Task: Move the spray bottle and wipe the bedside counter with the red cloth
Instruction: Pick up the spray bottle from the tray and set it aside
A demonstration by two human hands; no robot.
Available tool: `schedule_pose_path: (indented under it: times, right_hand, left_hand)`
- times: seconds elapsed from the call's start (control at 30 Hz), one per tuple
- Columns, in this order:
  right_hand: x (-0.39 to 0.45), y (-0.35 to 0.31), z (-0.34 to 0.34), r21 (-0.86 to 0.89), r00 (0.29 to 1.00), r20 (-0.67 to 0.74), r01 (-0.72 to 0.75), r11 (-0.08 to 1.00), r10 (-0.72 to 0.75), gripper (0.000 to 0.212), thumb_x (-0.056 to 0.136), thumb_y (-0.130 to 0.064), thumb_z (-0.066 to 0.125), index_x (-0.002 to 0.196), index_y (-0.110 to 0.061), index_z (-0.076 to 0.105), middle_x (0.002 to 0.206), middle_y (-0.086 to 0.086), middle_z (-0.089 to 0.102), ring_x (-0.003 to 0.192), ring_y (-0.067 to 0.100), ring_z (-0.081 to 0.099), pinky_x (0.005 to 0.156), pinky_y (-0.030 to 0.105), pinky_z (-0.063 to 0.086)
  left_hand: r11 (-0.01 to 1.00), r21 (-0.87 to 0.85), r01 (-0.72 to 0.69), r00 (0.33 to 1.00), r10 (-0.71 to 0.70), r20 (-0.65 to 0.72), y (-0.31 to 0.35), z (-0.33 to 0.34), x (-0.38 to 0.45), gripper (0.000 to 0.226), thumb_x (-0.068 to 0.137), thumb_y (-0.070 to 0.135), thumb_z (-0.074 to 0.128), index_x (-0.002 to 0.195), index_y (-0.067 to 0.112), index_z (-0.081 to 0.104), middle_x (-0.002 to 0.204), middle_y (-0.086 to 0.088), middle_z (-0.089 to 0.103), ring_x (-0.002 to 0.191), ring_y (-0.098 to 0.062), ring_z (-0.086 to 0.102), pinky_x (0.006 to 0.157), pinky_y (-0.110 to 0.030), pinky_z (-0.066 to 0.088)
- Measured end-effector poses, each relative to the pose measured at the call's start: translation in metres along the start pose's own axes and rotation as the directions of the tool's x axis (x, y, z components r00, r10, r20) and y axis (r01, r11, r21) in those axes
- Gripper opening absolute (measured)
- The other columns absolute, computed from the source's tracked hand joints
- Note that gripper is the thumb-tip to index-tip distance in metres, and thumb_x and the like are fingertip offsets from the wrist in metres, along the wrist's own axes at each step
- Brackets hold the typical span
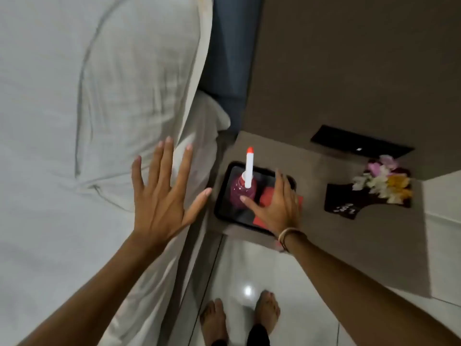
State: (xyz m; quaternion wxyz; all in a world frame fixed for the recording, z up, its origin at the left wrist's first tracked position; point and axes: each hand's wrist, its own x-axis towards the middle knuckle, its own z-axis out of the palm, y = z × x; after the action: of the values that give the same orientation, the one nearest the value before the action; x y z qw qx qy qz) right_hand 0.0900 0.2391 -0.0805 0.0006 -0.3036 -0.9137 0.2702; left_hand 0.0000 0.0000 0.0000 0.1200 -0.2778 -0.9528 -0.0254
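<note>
A spray bottle (pixel 243 189) with red liquid, a white neck and an orange tip stands upright on a black tray (pixel 223 208) on the grey bedside counter (pixel 311 221). A red cloth (pixel 267 193) lies folded on the tray, right of the bottle. My right hand (pixel 277 208) hovers over or rests on the cloth, fingers spread, thumb tip close to the bottle's body. My left hand (pixel 162 188) is spread open over the edge of the bed, holding nothing.
The white bed with a pillow (pixel 99 96) fills the left. On the counter's right lies a dark shaped board with flowers (pixel 381 183). A black panel (pixel 356 143) is on the wall behind. White tiled floor (pixel 287 283) and my bare feet are below.
</note>
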Motion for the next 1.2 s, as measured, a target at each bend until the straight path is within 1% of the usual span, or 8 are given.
schedule_pose_path:
  times: [0.23,0.5,0.6,0.67,0.8,0.9,1.0,1.2]
  right_hand:
    - [0.061,-0.039,0.057,0.443,0.990,-0.096,0.138,0.886,-0.106,0.115,0.068,-0.073,0.077,0.159,-0.022,0.026,0.162,0.003,0.037,0.150,0.020,0.036,0.122,0.039,0.035]
    - [0.057,-0.051,0.048,0.598,0.980,-0.059,0.186,0.780,-0.188,0.075,0.097,-0.026,0.067,0.158,-0.006,0.029,0.154,0.013,0.046,0.138,0.027,0.053,0.116,0.042,0.046]
    - [0.031,-0.046,0.025,0.653,0.983,-0.144,0.183,0.735,-0.116,0.069,0.097,-0.018,0.065,0.156,-0.001,0.032,0.143,0.005,0.050,0.113,-0.015,0.056,0.100,0.003,0.042]
    - [0.006,-0.037,0.010,0.695,0.986,-0.161,0.140,0.705,-0.037,0.068,0.097,-0.020,0.065,0.155,-0.004,0.034,0.143,0.003,0.056,0.094,-0.020,0.059,0.088,-0.001,0.044]
    - [-0.059,0.018,-0.020,0.723,0.968,-0.230,0.098,0.684,0.105,0.052,0.096,-0.035,0.063,0.144,-0.030,0.046,0.112,-0.041,0.060,0.104,-0.026,0.058,0.086,-0.004,0.043]
    - [-0.099,0.064,-0.034,0.702,0.929,-0.265,0.002,0.712,0.258,0.023,0.095,-0.055,0.058,0.118,-0.055,0.058,0.101,-0.020,0.074,0.096,-0.002,0.072,0.083,0.012,0.056]
    - [-0.124,0.116,-0.035,0.603,0.890,-0.270,-0.141,0.785,0.367,0.037,0.094,-0.060,0.055,0.114,-0.031,0.067,0.083,-0.001,0.071,0.077,0.016,0.071,0.078,0.039,0.061]
    - [-0.139,0.185,-0.038,0.510,0.838,-0.240,-0.322,0.798,0.491,0.042,0.096,-0.059,0.050,0.076,-0.022,0.053,0.064,0.000,0.063,0.061,0.020,0.067,0.065,0.038,0.059]
  left_hand:
    - [0.999,-0.026,0.023,0.999,-0.024,-0.022,0.002,0.052,0.017,0.081,0.101,0.070,0.025,0.166,0.023,0.012,0.173,-0.017,0.019,0.162,-0.030,0.018,0.128,-0.063,0.018]
    - [0.999,-0.033,-0.035,0.999,0.036,0.026,0.011,0.062,0.022,0.077,0.103,0.067,0.022,0.166,0.025,0.007,0.173,-0.015,0.023,0.161,-0.030,0.023,0.128,-0.063,0.019]
    - [0.998,-0.055,-0.043,0.997,0.046,0.060,0.022,0.065,0.033,0.077,0.102,0.069,0.020,0.166,0.029,0.003,0.174,-0.013,0.018,0.162,-0.029,0.020,0.129,-0.060,0.014]
    - [0.996,-0.067,-0.059,0.994,0.065,0.091,0.034,0.066,0.036,0.078,0.101,0.071,0.016,0.166,0.029,0.003,0.174,-0.013,0.019,0.161,-0.030,0.020,0.128,-0.060,0.013]
    - [0.985,-0.106,-0.133,0.971,0.151,0.186,0.075,0.068,0.029,0.080,0.100,0.071,0.013,0.167,0.027,0.006,0.173,-0.015,0.021,0.159,-0.034,0.025,0.128,-0.063,0.016]
    - [0.971,-0.105,-0.214,0.937,0.234,0.257,0.100,0.072,0.007,0.081,0.101,0.070,0.013,0.166,0.023,0.014,0.171,-0.017,0.027,0.156,-0.036,0.032,0.125,-0.065,0.020]
    - [0.962,-0.124,-0.244,0.910,0.272,0.313,0.126,0.079,-0.016,0.081,0.100,0.069,0.015,0.166,0.023,0.017,0.170,-0.018,0.029,0.155,-0.037,0.034,0.124,-0.066,0.022]
    - [0.941,-0.120,-0.316,0.875,0.338,0.347,0.154,0.089,-0.039,0.081,0.099,0.068,0.020,0.166,0.023,0.016,0.168,-0.020,0.032,0.153,-0.040,0.036,0.122,-0.067,0.024]
